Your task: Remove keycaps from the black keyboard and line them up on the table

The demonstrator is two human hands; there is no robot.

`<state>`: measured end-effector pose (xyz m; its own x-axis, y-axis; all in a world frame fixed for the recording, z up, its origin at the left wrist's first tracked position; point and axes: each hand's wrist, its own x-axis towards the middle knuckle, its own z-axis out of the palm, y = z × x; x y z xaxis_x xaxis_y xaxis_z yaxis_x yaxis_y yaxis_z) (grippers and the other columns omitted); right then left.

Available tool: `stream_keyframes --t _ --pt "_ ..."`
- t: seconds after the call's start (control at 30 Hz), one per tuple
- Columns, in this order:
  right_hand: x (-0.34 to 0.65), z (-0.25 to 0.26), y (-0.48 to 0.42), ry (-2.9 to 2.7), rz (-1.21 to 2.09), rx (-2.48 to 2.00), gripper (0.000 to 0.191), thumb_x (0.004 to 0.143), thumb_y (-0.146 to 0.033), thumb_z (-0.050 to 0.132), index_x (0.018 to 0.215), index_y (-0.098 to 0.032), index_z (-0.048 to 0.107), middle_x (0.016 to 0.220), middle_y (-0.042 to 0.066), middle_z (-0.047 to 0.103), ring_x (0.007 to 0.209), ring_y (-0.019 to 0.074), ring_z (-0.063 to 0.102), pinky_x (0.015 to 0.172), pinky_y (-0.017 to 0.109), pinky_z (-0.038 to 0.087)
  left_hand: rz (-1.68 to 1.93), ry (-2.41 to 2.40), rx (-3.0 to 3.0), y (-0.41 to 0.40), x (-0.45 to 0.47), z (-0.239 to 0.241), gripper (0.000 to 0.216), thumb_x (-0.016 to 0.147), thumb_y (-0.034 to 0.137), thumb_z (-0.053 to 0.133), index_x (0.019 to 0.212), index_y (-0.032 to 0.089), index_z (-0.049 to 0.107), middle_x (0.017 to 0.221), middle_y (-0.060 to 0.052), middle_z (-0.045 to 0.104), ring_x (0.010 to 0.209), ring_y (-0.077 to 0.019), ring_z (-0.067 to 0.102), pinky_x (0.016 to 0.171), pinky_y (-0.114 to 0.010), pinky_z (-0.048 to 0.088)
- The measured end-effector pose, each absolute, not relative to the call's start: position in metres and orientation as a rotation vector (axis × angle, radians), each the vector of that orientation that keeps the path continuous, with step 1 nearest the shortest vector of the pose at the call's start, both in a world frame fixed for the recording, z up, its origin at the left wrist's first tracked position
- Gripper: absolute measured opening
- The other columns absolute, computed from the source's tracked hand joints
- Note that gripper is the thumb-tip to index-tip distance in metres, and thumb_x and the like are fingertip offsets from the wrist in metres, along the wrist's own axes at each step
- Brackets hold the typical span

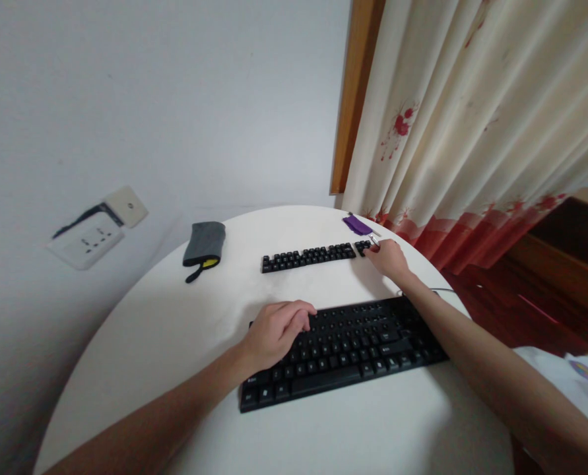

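Note:
A black computer keyboard [343, 343] lies at a slant on the white round table. My left hand [276, 333] rests over its upper left part, fingers loosely bent and holding nothing. Behind the keyboard, loose black keycaps [307, 257] stand in rows, with a smaller group [361, 248] at the right end. My right hand [387, 258] is at that smaller group, its fingers pinched together. A small silvery tool [374, 240] sticks out from these fingers; its kind is hard to make out. My right forearm passes over the keyboard's right end.
A grey cloth pouch [204, 243] with a yellow inside and a dark strap lies at the table's left. A purple item [357, 225] lies near the far right edge. Beyond are a wall socket [88, 243] and a flowered curtain [422, 132]. A cable [442, 289] runs off the right edge.

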<state>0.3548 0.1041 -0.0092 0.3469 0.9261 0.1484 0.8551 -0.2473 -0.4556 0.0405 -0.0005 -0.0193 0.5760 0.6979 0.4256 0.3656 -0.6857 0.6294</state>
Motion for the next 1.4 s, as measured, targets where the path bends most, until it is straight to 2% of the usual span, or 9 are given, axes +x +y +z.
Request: stream_keyframes --t 0.13,0.23,0.33,0.53,0.63,0.83,1.1,1.27,1.4 --pt "0.368 0.012 0.09 -1.501 0.206 -1.973 0.044 0.096 -0.039 0.042 0.083 -0.01 0.073 0.081 0.014 0.073 0.077 0.0213 0.067 0.069 0.027 0.046 0.919 0.848 2.34 0.0 0.04 -0.02 0.027 0.101 0.022 0.039 0.103 0.018 0.065 0.074 0.001 0.069 0.068 -0.0114 0.066 0.069 -0.023 0.052" --pt "0.375 0.026 0.064 -1.395 0.307 -1.67 0.056 0.098 -0.047 0.032 0.083 -0.01 0.072 0.075 0.011 0.07 0.067 0.0185 0.062 0.063 0.027 0.045 0.91 0.848 2.351 0.001 0.04 -0.021 0.027 0.101 0.023 0.039 0.101 0.018 0.066 0.074 0.001 0.07 0.069 -0.0118 0.066 0.069 -0.023 0.051" --pt "0.375 0.034 0.027 -1.375 0.267 -1.55 0.058 0.097 -0.054 0.033 0.083 -0.014 0.072 0.077 0.008 0.067 0.07 0.0176 0.059 0.064 0.027 0.044 0.898 0.855 2.368 0.0 0.04 -0.019 0.028 0.101 0.023 0.039 0.099 0.019 0.066 0.074 0.001 0.07 0.068 -0.0121 0.066 0.069 -0.024 0.051" --pt "0.374 0.021 -0.039 -1.268 0.325 -1.599 0.048 0.096 -0.054 0.04 0.071 -0.019 0.062 0.051 -0.002 0.045 0.046 0.0129 0.04 0.045 0.025 0.029 0.884 0.862 2.392 0.0 0.042 -0.016 0.027 0.1 0.023 0.041 0.096 0.019 0.067 0.074 0.001 0.071 0.067 -0.012 0.067 0.068 -0.024 0.051" --pt "0.38 0.007 -0.055 -1.243 0.404 -1.639 0.045 0.094 -0.053 0.045 0.068 -0.02 0.058 0.047 -0.003 0.04 0.041 0.0124 0.037 0.042 0.025 0.025 0.883 0.863 2.409 0.001 0.042 -0.015 0.027 0.1 0.023 0.042 0.096 0.02 0.068 0.073 0.002 0.071 0.066 -0.012 0.067 0.067 -0.023 0.051" --pt "0.39 -0.015 -0.064 -1.286 0.356 -1.738 0.043 0.095 -0.051 0.043 0.072 -0.02 0.059 0.048 -0.003 0.042 0.043 0.0135 0.04 0.045 0.026 0.029 0.873 0.861 2.423 0.001 0.042 -0.016 0.027 0.1 0.023 0.042 0.095 0.019 0.068 0.074 0.002 0.07 0.068 -0.0121 0.067 0.069 -0.023 0.051" --pt "0.38 -0.019 -0.058 -1.479 0.273 -1.819 0.044 0.097 -0.049 0.035 0.071 -0.021 0.058 0.055 0.002 0.055 0.054 0.0188 0.054 0.055 0.028 0.037 0.868 0.861 2.435 0.001 0.043 -0.015 0.028 0.1 0.023 0.042 0.092 0.019 0.068 0.072 0.002 0.07 0.067 -0.0125 0.067 0.068 -0.024 0.051" --pt "0.374 -0.016 -0.057 -1.701 0.116 -1.972 0.036 0.096 -0.043 0.038 0.077 -0.022 0.061 0.06 0.004 0.062 0.057 0.0214 0.058 0.058 0.029 0.036 0.871 0.852 2.437 0.001 0.043 -0.014 0.028 0.1 0.024 0.041 0.092 0.019 0.068 0.073 0.001 0.071 0.068 -0.013 0.067 0.068 -0.025 0.052" --pt "0.382 -0.015 -0.053 -1.563 0.332 -1.857 0.041 0.096 -0.046 0.037 0.071 -0.022 0.058 0.053 0.001 0.056 0.05 0.0181 0.053 0.053 0.027 0.037 0.856 0.854 2.443 0.002 0.043 -0.016 0.029 0.1 0.024 0.041 0.092 0.019 0.068 0.073 0.001 0.071 0.069 -0.0134 0.068 0.07 -0.026 0.052"
